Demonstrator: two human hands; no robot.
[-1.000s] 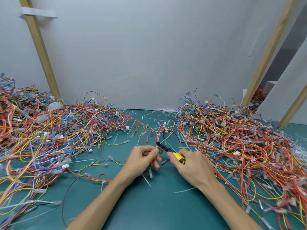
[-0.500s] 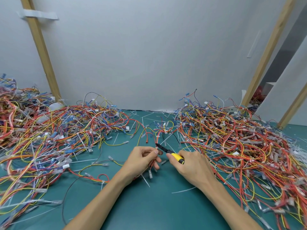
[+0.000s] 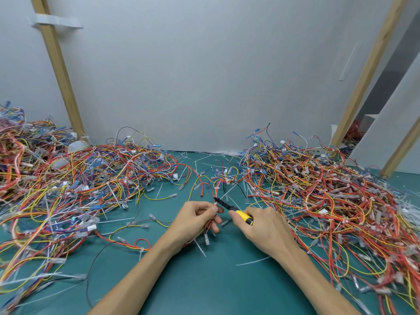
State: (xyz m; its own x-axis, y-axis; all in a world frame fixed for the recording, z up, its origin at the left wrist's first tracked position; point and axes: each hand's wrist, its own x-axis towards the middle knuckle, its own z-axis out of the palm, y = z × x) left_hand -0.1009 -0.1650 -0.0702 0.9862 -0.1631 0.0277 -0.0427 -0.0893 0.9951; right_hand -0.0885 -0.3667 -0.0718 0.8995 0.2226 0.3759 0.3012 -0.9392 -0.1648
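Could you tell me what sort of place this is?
Likely a wiring workbench: heaps of wires on a green mat, cut cable ties, yellow-handled cutters in the right hand, a wire bundle in the left hand.

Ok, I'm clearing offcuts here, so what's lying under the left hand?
The red wire bundle the left hand grips trails out below it onto the green mat, with clear connectors and a white cable tie. Whatever lies beneath the palm is covered.

L hand pinches thin red wire bundle | R hand grips yellow-handled black cutters, tip at bundle | tangled multicolour wire piles L & R | teal mat
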